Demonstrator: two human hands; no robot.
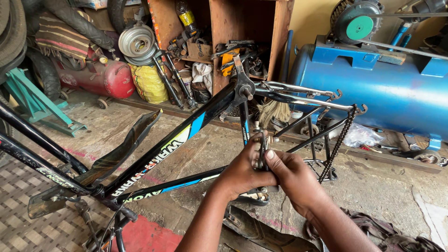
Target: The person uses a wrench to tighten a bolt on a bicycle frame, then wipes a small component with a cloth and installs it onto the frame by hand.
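A blue tank (pixel 396 88) lies along the wall at right, beside a wooden shelf (pixel 233 28) crowded with tools. In front of them a black bike frame (pixel 186 133) stands upside down on the concrete floor (pixel 387 186), its rear forks pointing right. A chain (pixel 338 142) hangs from the rear dropout. At the frame's bottom bracket both hands meet: the left hand (pixel 240 172) is wrapped around a chainring (pixel 262 154), and the right hand (pixel 294 175) pinches the same chainring from the other side, fingers narrow and closed on it.
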